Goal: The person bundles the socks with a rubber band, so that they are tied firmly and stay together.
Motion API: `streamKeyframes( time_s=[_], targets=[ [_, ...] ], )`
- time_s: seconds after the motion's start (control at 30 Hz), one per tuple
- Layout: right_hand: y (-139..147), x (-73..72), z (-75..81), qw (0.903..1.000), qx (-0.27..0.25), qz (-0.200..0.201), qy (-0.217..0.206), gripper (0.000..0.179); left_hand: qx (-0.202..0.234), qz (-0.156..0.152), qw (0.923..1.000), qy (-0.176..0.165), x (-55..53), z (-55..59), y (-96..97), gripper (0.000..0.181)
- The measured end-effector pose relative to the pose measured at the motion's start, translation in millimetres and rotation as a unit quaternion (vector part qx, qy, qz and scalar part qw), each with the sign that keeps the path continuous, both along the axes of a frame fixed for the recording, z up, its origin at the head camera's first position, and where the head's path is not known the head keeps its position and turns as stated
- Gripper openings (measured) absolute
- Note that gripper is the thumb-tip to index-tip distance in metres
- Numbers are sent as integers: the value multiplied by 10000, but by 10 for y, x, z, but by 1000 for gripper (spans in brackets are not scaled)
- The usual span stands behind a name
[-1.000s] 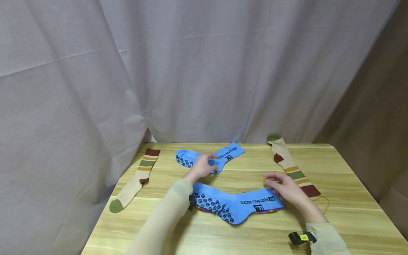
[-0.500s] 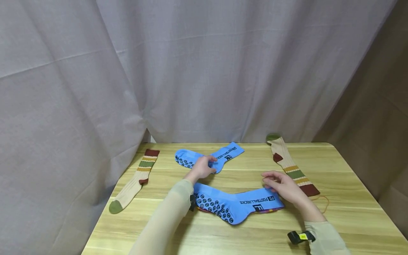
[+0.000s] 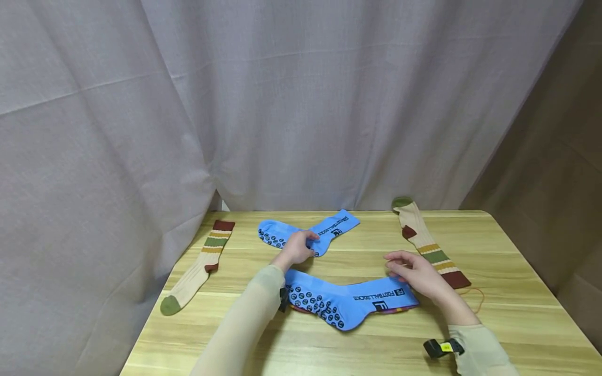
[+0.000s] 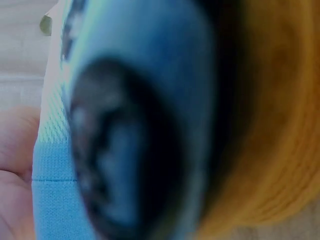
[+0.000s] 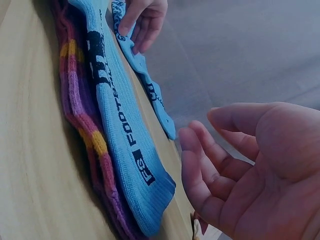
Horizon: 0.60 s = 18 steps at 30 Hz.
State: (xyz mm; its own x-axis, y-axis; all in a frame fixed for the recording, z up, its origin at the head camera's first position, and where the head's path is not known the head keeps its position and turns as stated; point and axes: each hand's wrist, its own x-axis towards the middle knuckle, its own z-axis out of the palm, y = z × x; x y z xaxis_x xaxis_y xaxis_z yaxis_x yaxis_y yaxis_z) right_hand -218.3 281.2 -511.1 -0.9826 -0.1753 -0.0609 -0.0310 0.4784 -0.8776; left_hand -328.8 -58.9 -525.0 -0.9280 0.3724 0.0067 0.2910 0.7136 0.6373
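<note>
My left hand (image 3: 297, 247) is down on the far blue grip sock (image 3: 337, 227), thumb and curled fingers on the fabric near its heel. In the right wrist view the same hand (image 5: 144, 22) pinches at that sock, which lies flat. Closer to me, a second blue sock (image 3: 350, 305) lies toe left over a purple, red and yellow knitted sock (image 5: 75, 95), mostly hidden beneath it. Beside its cuff hovers my right hand (image 3: 416, 274), fingers loosely bent and holding nothing. The left wrist view is filled by blurred blue fabric (image 4: 60, 200).
At the left lies a beige sock (image 3: 199, 266) with green toe and striped cuff; its match (image 3: 425, 243) lies at the right rear. A thin orange thread (image 3: 481, 300) sits by the right forearm. Grey curtains (image 3: 291, 104) hang behind the wooden table (image 3: 376, 355).
My left hand has lowered slightly onto the far blue sock, its thumb and fingers drawing closer together. The right hand and the socks have hardly moved.
</note>
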Motion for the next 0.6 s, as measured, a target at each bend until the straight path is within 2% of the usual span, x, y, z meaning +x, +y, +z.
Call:
streamKeyframes(
  time_s=[0.13,0.6],
  targets=[
    [-16,-2,6,10000,-38,59,1,41,30,44,9999,-104,3,-5,-16,45],
    [-53,-6,29,9999,13,96,-51,44,-15,49,9999,-106,-3,-31,-33,44]
  ],
)
